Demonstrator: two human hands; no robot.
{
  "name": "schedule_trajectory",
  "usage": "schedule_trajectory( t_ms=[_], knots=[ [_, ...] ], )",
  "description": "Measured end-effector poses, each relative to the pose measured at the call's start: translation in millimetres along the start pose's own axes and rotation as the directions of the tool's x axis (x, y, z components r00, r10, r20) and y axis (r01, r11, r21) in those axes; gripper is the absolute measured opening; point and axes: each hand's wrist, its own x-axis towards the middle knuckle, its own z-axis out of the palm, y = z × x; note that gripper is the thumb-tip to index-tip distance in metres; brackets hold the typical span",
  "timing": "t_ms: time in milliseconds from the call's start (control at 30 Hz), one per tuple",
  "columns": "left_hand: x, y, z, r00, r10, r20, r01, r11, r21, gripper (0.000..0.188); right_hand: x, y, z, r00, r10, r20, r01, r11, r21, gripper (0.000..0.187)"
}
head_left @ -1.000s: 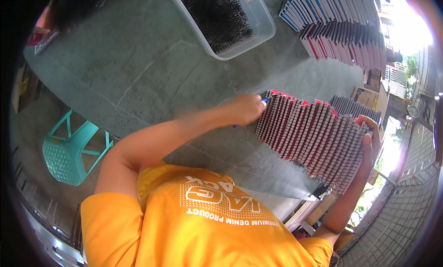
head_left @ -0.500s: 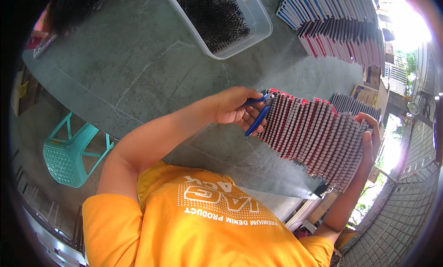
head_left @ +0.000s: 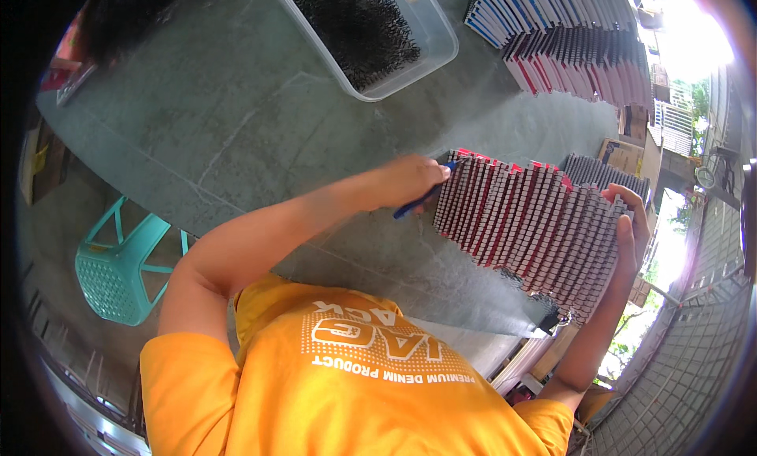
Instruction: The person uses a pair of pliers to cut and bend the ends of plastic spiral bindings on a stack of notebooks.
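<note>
Blue pliers (head_left: 418, 203) partly behind left grip (head_left: 412, 180)

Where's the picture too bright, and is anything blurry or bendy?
In the head view, white glare shows at upper right; the left hand, holding a blue tool, looks slightly smeared; the mesh-like panel bends near the rim.

Stack (head_left: 520, 219) of matt paper books with hard, ridged, bumpy spines and smooth red edges peeping out along the top. The pliers (head_left: 422, 201) have smooth blue handles that look like plastic. Under them, the table (head_left: 189, 133) is smooth, grey-green and veined like stone, with a soft sheen. The tub (head_left: 443, 52) is glossy, see-through plastic; its tangled black coils (head_left: 359, 34) look wiry and rough. The stool (head_left: 118, 282) is teal plastic with a textured seat, the shirt (head_left: 339, 409) soft matt cloth, the box (head_left: 621, 156) dull brown cardboard
</note>
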Motion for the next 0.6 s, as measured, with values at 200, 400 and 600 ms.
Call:
schedule_trajectory(
  t_ms=[200,400,600],
  knots=[
    [-5,5,-10,0.938,-0.181,0.296,0.338,0.665,-0.666,0.034,0,11,-5,1.000,-0.012,-0.015,0.012,1.000,-0.010,0.057],
    [5,0,-5,0.962,-0.186,0.199,0.260,0.843,-0.471,0.033,0,8,-3,1.000,-0.017,0.005,0.017,1.000,-0.014,0.058],
    [2,-3,10,0.998,-0.037,-0.046,0.041,0.996,0.081,0.034,-1,0,0,1.000,-0.009,-0.004,0.009,1.000,-0.025,0.059]
  ],
)
